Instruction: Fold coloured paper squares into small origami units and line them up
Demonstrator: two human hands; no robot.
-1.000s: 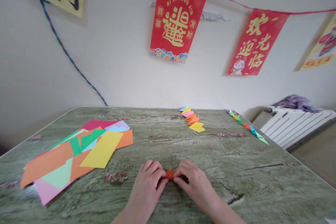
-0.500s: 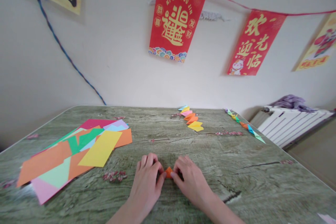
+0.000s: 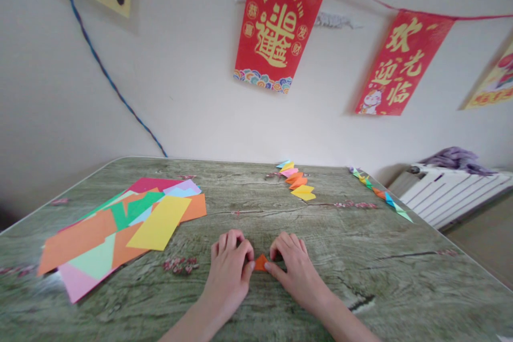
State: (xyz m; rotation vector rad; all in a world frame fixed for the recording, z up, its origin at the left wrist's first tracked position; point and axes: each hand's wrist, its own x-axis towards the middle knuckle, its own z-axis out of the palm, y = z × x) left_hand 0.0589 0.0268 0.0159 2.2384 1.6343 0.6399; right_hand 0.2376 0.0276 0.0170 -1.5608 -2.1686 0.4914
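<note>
Folded orange paper (image 3: 261, 263) lies at three o'clock from the left hand (image 3: 229, 262), nine from the right hand (image 3: 297, 266); thumbs (image 3: 277, 272) meet its ends, whether either grip pinches unclear.

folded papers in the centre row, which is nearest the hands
The yellow folded paper at the near end; the other yellow one lies beyond the pink one.

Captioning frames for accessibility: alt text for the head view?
The left hand and right hand touch a small orange folded paper on a wood-grain table. Colored paper sheets lie piled at left, folded paper pieces farther back.
</note>
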